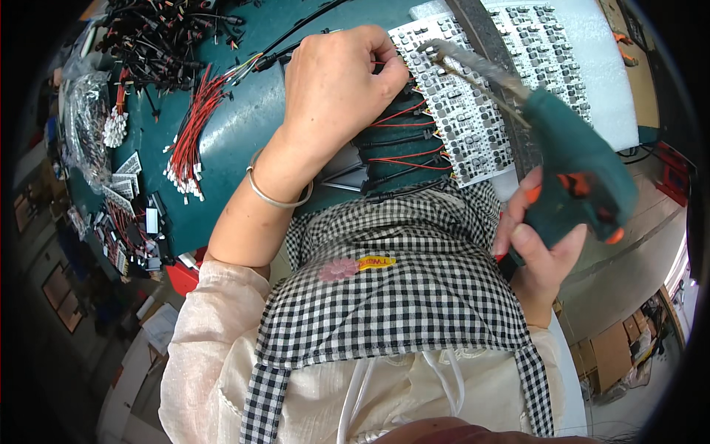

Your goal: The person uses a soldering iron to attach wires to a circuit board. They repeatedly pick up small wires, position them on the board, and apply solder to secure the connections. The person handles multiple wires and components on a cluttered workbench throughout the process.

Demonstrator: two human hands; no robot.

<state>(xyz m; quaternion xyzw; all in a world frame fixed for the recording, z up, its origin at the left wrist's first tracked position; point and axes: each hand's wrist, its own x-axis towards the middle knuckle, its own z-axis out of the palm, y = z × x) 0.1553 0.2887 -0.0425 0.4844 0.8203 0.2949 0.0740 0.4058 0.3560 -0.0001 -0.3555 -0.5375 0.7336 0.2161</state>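
Note:
My right hand (543, 251) is wrapped round the handle of a green soldering gun (577, 159) with orange parts. Its metal nozzle and bent tip (444, 50) reach left over a panel of white circuit boards (473, 140) with rows of small components. At the panel's left edge, my left hand (336, 85) is closed in a pinch, and a thin red wire shows between thumb and curled fingers; the fingertips are partly hidden. Below that hand, red wires (407, 161) and black cables (399, 140) run to the panel's edge. A dark metal bar (510, 96) lies across the boards.
White foam (610, 89) lies under the boards. On the green table (244, 148) are a bundle of red wires with white connectors (188, 148), a pile of black cables (159, 44), a clear plastic bag (89, 126) and small parts (133, 229). Dark grey pieces (347, 170) sit by my left wrist.

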